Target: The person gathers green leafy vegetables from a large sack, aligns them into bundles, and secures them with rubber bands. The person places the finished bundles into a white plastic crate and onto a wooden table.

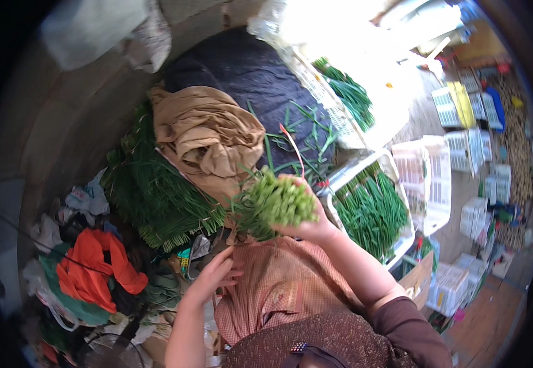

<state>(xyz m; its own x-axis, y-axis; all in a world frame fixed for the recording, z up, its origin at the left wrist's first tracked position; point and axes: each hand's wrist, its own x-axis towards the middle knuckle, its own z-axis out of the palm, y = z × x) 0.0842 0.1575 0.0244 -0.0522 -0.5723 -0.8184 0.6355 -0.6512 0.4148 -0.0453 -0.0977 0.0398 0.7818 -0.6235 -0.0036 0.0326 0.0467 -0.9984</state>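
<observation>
My right hand (310,225) grips a thick bunch of garlic chives (280,202), its pale cut ends turned up towards me. A pinkish strip (295,147) rises just beyond that hand; whether it touches the hand I cannot tell. My left hand (222,271) is empty, its fingers slightly apart, beside the checked apron (289,280) over my lap. Ahead of the bunch lies a crumpled tan cloth (206,129). It partly covers a large heap of chives (156,193) to the left. Loose green leaves (314,133) are scattered over a dark cloth-covered mound (234,64).
On the right, a white plastic crate (406,225) holds tied chive bunches (370,207). Another crate (335,106) with bunches stands beyond it in glare. Several crates (425,184) line the floor further right. An orange cloth (101,267) and plastic bags (87,198) lie at left.
</observation>
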